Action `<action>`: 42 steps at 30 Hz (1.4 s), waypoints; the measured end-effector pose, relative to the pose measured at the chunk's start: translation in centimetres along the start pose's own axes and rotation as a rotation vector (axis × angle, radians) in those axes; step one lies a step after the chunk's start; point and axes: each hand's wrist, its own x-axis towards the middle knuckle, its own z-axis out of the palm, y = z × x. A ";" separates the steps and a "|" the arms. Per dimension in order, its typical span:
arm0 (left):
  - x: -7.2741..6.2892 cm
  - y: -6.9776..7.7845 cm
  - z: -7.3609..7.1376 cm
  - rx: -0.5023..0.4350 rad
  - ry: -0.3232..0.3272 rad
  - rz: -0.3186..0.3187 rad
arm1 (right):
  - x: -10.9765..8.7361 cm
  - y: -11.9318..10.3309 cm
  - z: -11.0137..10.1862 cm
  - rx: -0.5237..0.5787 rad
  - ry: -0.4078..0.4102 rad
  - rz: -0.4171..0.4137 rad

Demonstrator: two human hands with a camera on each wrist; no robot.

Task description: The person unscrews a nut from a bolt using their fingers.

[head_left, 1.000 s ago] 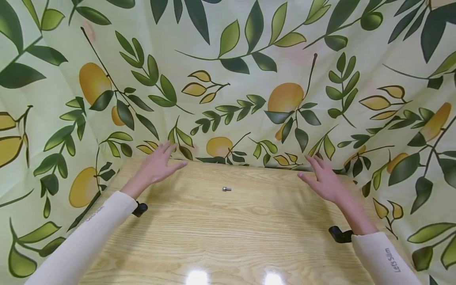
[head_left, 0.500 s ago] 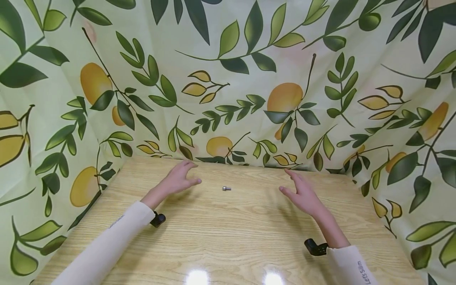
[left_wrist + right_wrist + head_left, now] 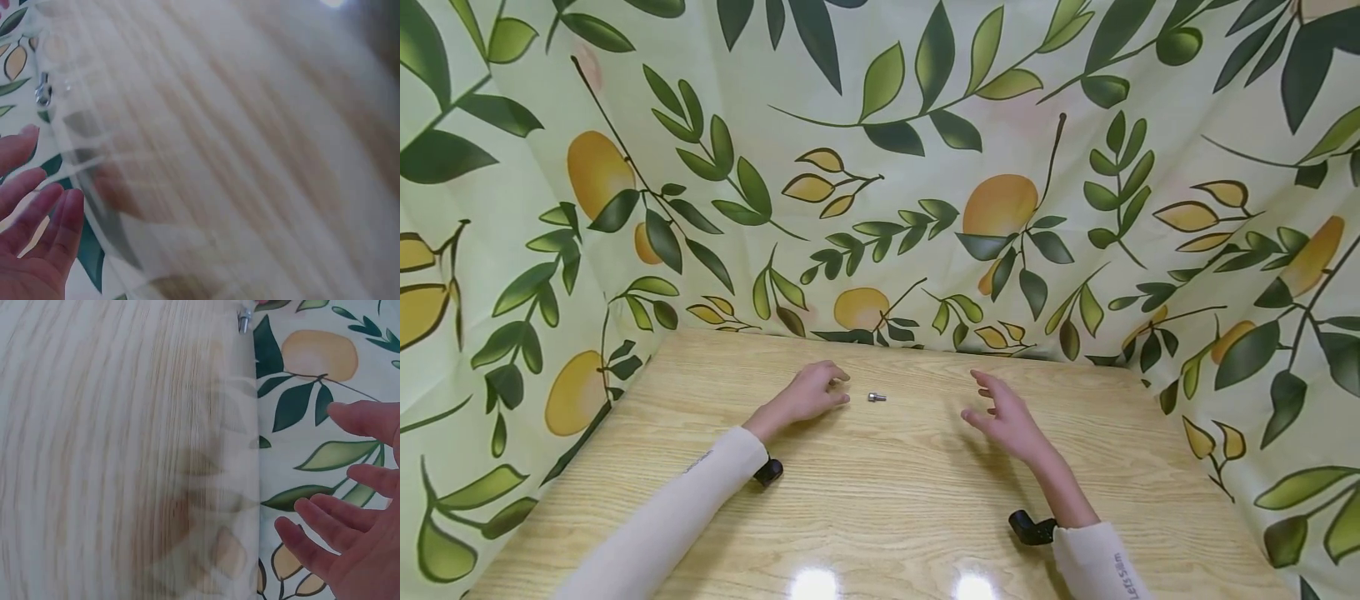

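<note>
Head view high, facing forward-down; wrist views nearer, both apparently sharing metal bolt (image 3: 877, 397).

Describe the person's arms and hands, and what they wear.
The left sleeve and right sleeve are off-white and stop short of the hands, with grey lettering: "LetsSlim" on the right, too small to read on the left. A small black device shows at the left sleeve's end, a bent black device at the right's. The left hand and right hand are gloveless.
</note>
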 end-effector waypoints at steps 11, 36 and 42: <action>2.5 1.7 2.0 -0.051 -0.007 -0.027 | 0.4 -0.6 1.3 0.029 -0.022 0.006; 3.0 2.6 2.4 -0.167 -0.019 -0.028 | 1.0 -2.6 2.9 0.126 -0.016 0.000; 2.2 3.6 2.0 -0.353 0.032 -0.077 | 1.1 -3.2 3.0 0.145 -0.032 0.014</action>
